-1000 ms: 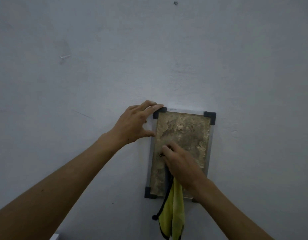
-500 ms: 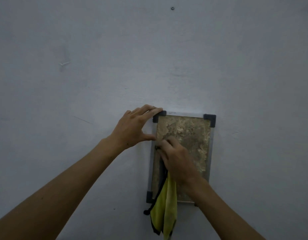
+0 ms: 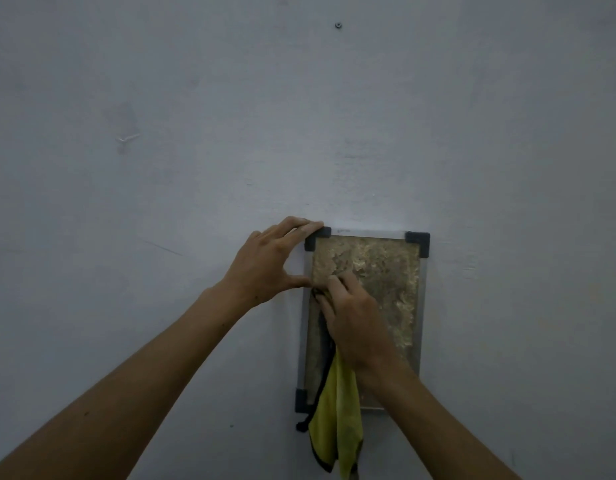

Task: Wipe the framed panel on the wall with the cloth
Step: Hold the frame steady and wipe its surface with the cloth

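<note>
A framed panel (image 3: 386, 271) hangs on the wall, with a mottled brown-gold surface, a silver rim and black corner pieces. My left hand (image 3: 265, 265) braces its upper left corner, fingertips on the top corner piece and thumb against the left rim. My right hand (image 3: 351, 320) presses a yellow cloth (image 3: 337, 420) with dark edging against the panel's left middle. The cloth's loose end hangs below the bottom rim. My right forearm covers the panel's lower right corner.
The wall (image 3: 195, 133) around the panel is plain pale grey. A small screw (image 3: 338, 25) sits high above the panel. A faint scuff mark (image 3: 126, 137) shows at the upper left.
My right hand with the cloth has slid left and slightly up across the panel, close to my left thumb. My left hand stays on the upper left corner.
</note>
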A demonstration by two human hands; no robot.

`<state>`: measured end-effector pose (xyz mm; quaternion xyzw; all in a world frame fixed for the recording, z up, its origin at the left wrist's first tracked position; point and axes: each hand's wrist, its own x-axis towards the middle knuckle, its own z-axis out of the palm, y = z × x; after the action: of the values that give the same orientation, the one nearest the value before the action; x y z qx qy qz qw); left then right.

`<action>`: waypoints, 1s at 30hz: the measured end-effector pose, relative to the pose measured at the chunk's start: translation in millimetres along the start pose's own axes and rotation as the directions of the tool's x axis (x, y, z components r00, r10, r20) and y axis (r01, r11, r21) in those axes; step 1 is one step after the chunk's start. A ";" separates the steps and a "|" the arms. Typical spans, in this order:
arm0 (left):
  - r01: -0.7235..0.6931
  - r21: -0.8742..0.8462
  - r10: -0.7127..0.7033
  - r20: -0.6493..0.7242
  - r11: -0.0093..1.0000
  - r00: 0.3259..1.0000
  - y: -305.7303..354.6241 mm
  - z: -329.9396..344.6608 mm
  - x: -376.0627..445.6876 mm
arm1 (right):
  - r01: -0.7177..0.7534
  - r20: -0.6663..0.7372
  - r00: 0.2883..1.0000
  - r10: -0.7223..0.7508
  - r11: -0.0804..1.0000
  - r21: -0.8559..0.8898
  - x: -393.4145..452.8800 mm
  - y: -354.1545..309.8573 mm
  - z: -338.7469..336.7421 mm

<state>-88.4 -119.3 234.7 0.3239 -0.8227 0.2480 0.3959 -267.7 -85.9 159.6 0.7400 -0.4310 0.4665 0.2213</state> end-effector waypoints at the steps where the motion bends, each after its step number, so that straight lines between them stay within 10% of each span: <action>1: 0.000 -0.002 0.000 -0.002 1.000 1.000 0.0 -0.2 0.0 | 0.000 -0.021 1.000 0.000 1.000 -0.008 2.0 -0.2 -1.3; 8: 0.003 -0.012 -0.003 -0.012 1.000 1.000 -1.4 -0.6 0.7 | 0.118 0.293 0.952 -0.082 0.987 -0.107 -43.6 8.6 18.6; 16: 0.015 -0.008 -0.015 0.003 1.000 1.000 0.5 -1.9 0.8 | 0.020 0.001 1.000 -0.020 0.999 -0.044 -6.0 5.6 -2.3; 22: 0.023 0.000 -0.023 0.016 1.000 1.000 2.5 -0.6 0.2 | 0.146 0.314 0.945 -0.095 0.979 -0.145 -54.7 6.4 22.0; 30: 0.026 -0.016 -0.026 0.002 1.000 1.000 5.8 0.2 -2.6 | -0.105 -0.053 0.993 0.104 0.994 -0.026 -26.8 4.1 3.9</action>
<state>-91.6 -114.8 231.6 0.3317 -0.8207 0.2358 0.4010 -274.4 -79.4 133.9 0.7008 -0.4700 0.4902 0.2185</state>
